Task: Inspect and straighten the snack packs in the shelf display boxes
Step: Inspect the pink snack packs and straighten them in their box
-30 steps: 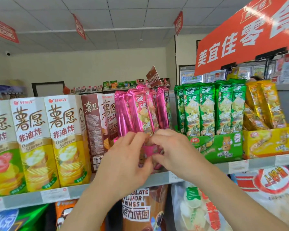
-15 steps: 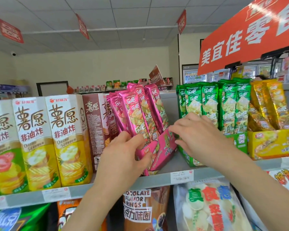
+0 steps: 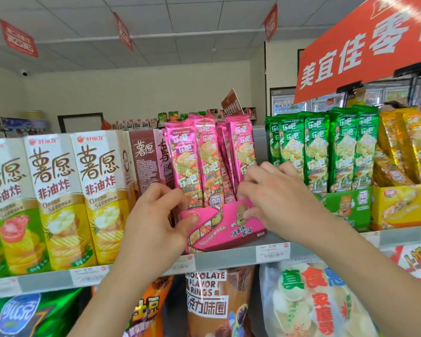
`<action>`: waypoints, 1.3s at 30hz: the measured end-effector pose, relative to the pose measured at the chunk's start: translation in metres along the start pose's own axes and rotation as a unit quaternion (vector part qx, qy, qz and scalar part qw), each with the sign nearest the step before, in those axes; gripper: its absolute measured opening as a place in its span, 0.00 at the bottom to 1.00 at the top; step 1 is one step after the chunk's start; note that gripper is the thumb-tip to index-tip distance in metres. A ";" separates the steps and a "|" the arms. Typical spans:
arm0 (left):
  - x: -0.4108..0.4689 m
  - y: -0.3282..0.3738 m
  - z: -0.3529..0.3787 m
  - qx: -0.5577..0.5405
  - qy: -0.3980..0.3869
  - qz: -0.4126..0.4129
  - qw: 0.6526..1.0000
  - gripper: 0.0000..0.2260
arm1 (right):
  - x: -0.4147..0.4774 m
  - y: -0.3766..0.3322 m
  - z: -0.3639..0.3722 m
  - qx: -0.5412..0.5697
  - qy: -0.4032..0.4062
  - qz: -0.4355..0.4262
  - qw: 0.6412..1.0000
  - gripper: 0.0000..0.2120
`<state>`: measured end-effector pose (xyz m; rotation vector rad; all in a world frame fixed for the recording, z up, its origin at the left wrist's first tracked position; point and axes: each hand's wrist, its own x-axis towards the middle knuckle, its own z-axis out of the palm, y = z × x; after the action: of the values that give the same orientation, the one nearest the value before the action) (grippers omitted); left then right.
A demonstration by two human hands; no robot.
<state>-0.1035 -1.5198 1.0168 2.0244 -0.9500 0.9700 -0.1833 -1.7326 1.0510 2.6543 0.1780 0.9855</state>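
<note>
Holding pink display box (image 3: 225, 231) on the shelf (image 3: 229, 260): my left grip (image 3: 156, 222) clasps its left side, my right grip (image 3: 272, 198) pinches its right rim. Pink packs (image 3: 192, 164) stand inside it.

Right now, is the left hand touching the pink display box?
Touching. The head view shows the left hand with its thumb pressed on the front upper-left corner of the pink display box, fingers curled round its left side.

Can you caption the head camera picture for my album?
A person's left hand and right hand grip the pink display box of snack packs on the shelf.
</note>
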 end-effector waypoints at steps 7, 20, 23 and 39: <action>0.006 0.030 -0.019 0.064 0.051 0.037 0.996 0.11 | -0.034 -0.030 0.000 0.020 0.054 0.100 0.993 0.14; 0.165 0.076 0.002 0.343 -0.277 0.097 0.892 0.10 | -0.037 -0.037 0.018 0.248 0.098 0.239 0.933 0.31; 0.162 0.070 -0.004 0.274 -0.281 0.111 0.913 0.06 | -0.027 -0.028 0.016 0.374 0.109 0.271 0.880 0.38; 0.131 0.058 -0.025 0.207 -0.045 0.225 0.951 0.15 | 0.031 -0.012 0.009 0.555 0.084 0.300 0.771 0.36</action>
<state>-0.1004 -1.5695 1.1536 2.2527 -1.3922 1.4283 -0.1537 -1.7170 1.0597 3.8294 -0.1306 1.7178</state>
